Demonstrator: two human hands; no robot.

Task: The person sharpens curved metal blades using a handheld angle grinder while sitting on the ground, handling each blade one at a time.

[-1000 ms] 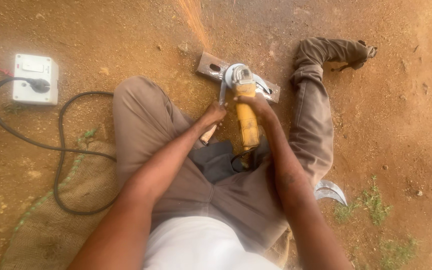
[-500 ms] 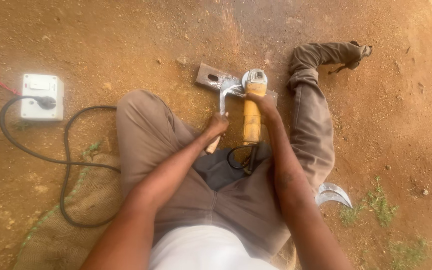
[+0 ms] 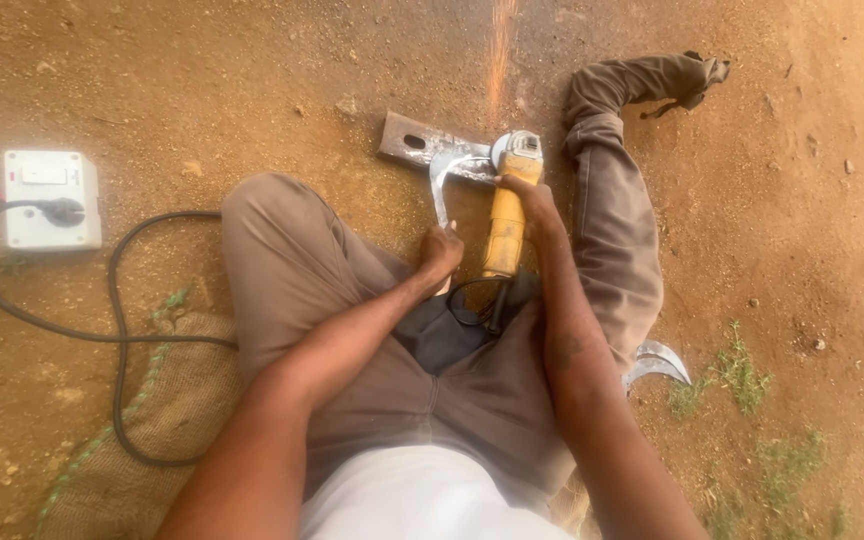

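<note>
- Upper centre of the frame: a person sits on bare red earth with legs spread, grinding a curved metal blade (image 3: 442,185) with a yellow angle grinder (image 3: 508,205).
- Sparks (image 3: 498,50) stream towards the top edge, away from the body.
- The blade lies across a flat steel bar with a hole (image 3: 414,140), which serves as a rest on the ground.
- The left hand (image 3: 440,252) is clenched around the blade's handle end, just below the grinder, pinning it down.
- The right hand (image 3: 530,195) is wrapped tightly around the grinder's yellow body near the head; the disc meets the blade's curve at the bar.
- Done well, this step seems to call for light, even passes, the blade pressed firmly on the bar, and sparks kept pointing away from the legs.
- At left, a black cable (image 3: 112,330) loops from a white socket box (image 3: 50,198).
- A second curved blade (image 3: 657,362) lies at lower right, beside the thigh.
</note>
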